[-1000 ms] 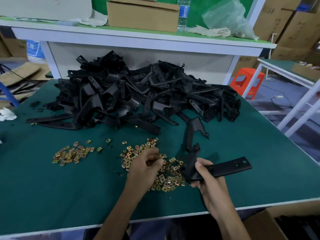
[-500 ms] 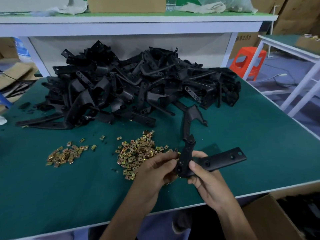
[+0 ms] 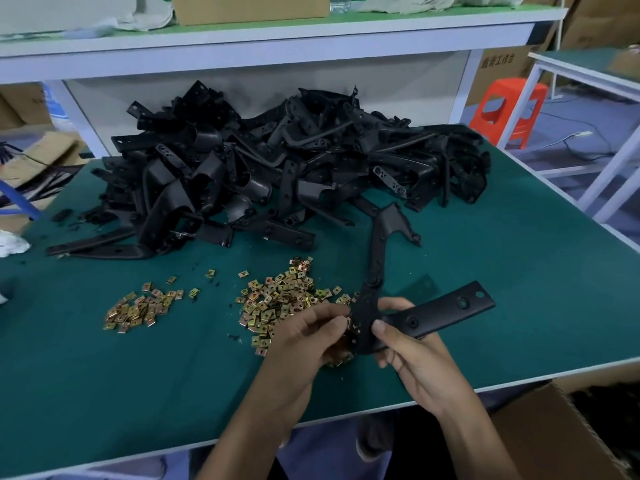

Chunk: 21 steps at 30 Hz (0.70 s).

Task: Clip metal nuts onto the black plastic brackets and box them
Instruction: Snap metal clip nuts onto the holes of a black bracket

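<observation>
My right hand (image 3: 412, 358) grips a black plastic bracket (image 3: 440, 311) at its bend, just above the table's front edge; its long arm points up and to the right. My left hand (image 3: 304, 337) pinches a small metal nut against the bracket's left edge, beside the right thumb. A large pile of brass-coloured metal nuts (image 3: 280, 299) lies just behind my left hand, and a smaller pile (image 3: 138, 310) lies further left. A big heap of black brackets (image 3: 277, 164) fills the back of the green table (image 3: 519, 289). One loose bracket (image 3: 381, 237) lies between the heap and my hands.
An open cardboard box (image 3: 554, 431) with dark parts inside stands below the table's front right corner. A white shelf (image 3: 242, 46) with a cardboard box runs behind the heap. An orange stool (image 3: 509, 109) and another white table frame stand to the right.
My left hand left the nut pile with a nut and came over to the bracket. My right hand lifted and tilted the bracket toward it. The view tipped downward.
</observation>
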Motion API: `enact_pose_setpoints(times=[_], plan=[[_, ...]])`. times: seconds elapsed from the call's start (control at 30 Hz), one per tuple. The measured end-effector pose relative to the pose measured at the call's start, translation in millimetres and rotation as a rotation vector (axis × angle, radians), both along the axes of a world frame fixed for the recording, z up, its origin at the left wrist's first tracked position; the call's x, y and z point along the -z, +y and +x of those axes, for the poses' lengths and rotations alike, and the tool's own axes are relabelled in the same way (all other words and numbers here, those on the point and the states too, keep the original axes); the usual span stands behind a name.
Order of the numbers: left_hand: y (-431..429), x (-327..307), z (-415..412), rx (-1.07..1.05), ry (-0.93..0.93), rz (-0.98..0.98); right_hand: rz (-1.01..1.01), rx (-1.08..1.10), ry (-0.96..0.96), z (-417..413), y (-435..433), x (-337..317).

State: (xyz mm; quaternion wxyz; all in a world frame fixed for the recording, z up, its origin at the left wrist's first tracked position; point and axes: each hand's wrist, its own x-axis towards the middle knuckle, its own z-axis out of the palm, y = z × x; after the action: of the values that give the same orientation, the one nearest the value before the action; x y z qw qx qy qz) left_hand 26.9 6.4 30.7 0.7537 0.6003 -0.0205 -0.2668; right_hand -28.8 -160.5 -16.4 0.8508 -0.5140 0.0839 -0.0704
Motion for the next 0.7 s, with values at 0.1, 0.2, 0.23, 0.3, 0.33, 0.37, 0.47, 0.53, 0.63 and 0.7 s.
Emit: enact_pose_setpoints(times=[0.1, 0.2, 0.23, 0.3, 0.33, 0.37, 0.47, 0.53, 0.63, 0.7], plan=[[-5, 2, -3, -0.023, 0.068, -0.079, 0.035, 0.013, 0.010, -1, -1, 0], [-6, 5, -2, -0.033, 0.056, -0.078, 0.018, -0.010, -0.008, -2, -1, -1], [-5, 5, -1, -0.039, 0.061, -0.084, 0.008, -0.014, -0.011, -2, 0, -2], [-3, 5, -1, -0.040, 0.073, -0.095, -0.002, -0.009, -0.008, -1, 2, -3], [-1, 6, 0, -0.038, 0.071, -0.088, -0.003, -0.003, -0.006, -2, 2, -4], [0, 6, 0, -0.033, 0.062, -0.073, -0.001, 0.002, -0.007, -2, 2, -3], [4, 7, 4, 0.010, 0.021, 0.008, -0.006, 0.015, -0.002, -2, 3, -1], [5, 5, 7, 0.057, 0.002, 0.059, -0.027, 0.015, 0.008, 0, 4, -1], [3, 4, 11, 0.096, -0.026, 0.109, -0.055, 0.041, 0.013, 1, 5, -1], [1, 4, 11, 0.104, -0.032, 0.127, -0.060, 0.073, 0.010, 1, 6, 1]])
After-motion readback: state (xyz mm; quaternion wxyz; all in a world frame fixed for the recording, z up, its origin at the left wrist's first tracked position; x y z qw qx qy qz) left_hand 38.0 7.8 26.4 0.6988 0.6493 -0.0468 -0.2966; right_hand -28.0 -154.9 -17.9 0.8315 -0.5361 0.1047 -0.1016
